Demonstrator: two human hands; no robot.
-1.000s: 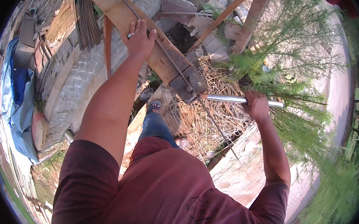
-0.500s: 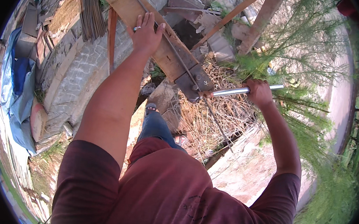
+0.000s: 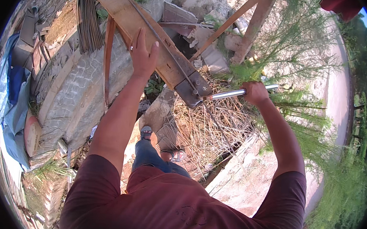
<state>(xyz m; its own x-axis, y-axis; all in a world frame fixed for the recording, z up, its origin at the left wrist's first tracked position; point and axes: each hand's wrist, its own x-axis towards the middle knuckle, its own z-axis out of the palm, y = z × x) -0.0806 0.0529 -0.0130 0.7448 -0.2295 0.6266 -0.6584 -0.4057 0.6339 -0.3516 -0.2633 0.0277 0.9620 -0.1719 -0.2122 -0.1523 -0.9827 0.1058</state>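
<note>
A long wooden plank (image 3: 115,6) runs slantwise away from me, with a thin steel rod (image 3: 155,33) lying along its top. My left hand (image 3: 144,59) is over the plank beside the rod, fingers stretched and parted, holding nothing; whether its palm presses on the wood I cannot tell. At the plank's near end sits a dark metal plate (image 3: 188,90) with bolts, and the rod passes by them. From that end a silvery pipe handle (image 3: 229,94) sticks out to the right. My right hand (image 3: 254,93) is wrapped round this pipe close to its outer end.
Below the plate lies a heap of bent wire pieces (image 3: 211,121). Wooden legs (image 3: 256,27) prop the plank. A bundle of rods (image 3: 87,21) hangs at the far left, above grey paving (image 3: 75,93). Feathery green branches (image 3: 299,63) reach in on the right, near my right arm.
My left hand has drawn back toward me along the plank, and its fingers have spread. The pipe has swung slightly away from me in my right hand's grip. The view has shifted a little.
</note>
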